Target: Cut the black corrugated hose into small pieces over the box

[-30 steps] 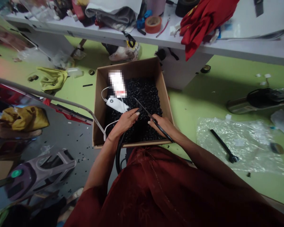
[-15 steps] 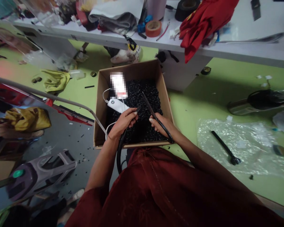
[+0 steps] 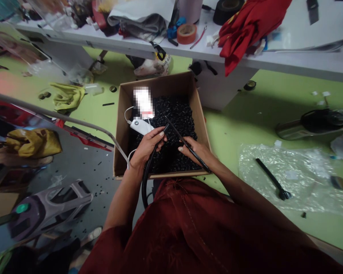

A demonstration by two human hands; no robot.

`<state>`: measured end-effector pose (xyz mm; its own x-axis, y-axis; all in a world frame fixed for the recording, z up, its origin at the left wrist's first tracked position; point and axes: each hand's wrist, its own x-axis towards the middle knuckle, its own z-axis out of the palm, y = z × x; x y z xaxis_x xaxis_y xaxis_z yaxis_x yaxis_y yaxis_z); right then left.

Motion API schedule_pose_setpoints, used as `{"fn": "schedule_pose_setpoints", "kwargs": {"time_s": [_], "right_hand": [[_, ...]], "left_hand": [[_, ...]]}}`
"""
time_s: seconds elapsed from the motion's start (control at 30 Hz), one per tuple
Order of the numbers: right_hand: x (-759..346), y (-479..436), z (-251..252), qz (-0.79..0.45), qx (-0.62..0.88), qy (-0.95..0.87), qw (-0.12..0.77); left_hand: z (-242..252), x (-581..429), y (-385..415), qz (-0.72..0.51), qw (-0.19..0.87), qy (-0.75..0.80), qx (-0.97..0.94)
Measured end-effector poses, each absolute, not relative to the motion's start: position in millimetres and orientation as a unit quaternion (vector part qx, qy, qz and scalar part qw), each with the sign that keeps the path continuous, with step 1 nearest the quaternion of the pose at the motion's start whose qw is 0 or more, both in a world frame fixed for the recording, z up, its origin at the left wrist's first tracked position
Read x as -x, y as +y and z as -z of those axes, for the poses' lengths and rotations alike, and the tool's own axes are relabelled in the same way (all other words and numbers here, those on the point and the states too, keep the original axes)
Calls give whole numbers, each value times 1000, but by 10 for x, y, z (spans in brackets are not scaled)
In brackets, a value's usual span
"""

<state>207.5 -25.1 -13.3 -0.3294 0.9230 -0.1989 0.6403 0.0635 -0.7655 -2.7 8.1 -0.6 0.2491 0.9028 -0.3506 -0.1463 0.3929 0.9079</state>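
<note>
A cardboard box (image 3: 202, 125) on the green floor holds a heap of small black pieces (image 3: 178, 114), a white charger (image 3: 141, 126) with a cable, and a phone. My left hand (image 3: 148, 146) is closed around the end of a black corrugated tube (image 3: 146, 175) that curves down out of the box. My right hand (image 3: 196, 150) grips long black scissors (image 3: 183, 142), whose blades point up and left to the tube's end by my left fingertips. Both hands hover over the black pieces.
A white bench (image 3: 288, 57) behind the box carries tape rolls, red cloth (image 3: 246, 26) and clutter. On a clear plastic sheet (image 3: 291, 179) to the right lies a black tool (image 3: 271, 179). Yellow rags, a metal bar (image 3: 60, 116) and a grey machine part (image 3: 51, 205) are on the left.
The scissors opened half a second ago and have now closed to a single line at the tube's end. My left hand has shifted slightly up with the tube.
</note>
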Motion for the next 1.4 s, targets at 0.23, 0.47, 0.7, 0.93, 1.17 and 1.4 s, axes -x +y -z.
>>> {"fn": "schedule_pose_setpoints", "kwargs": {"time_s": [0.23, 0.47, 0.7, 0.93, 1.17, 1.4], "right_hand": [[-2066, -264, 145, -405, 544, -719, 152], [-2076, -256, 223, -425, 533, -717, 148], [-2077, -239, 255, -425, 519, -726, 149], [-2065, -255, 169, -409, 527, -731, 145], [-2046, -256, 115, -378, 562, -729, 101], [-2058, -253, 144, -352, 567, -741, 76]], "left_hand": [[-7, 29, 78, -373, 687, 471, -409], [-16, 6, 67, -359, 686, 472, -421], [12, -19, 58, -337, 684, 484, -429], [-2, -17, 54, -329, 693, 474, -432], [-11, -55, 44, -323, 698, 476, -427], [22, -56, 56, -311, 696, 490, -423]]}}
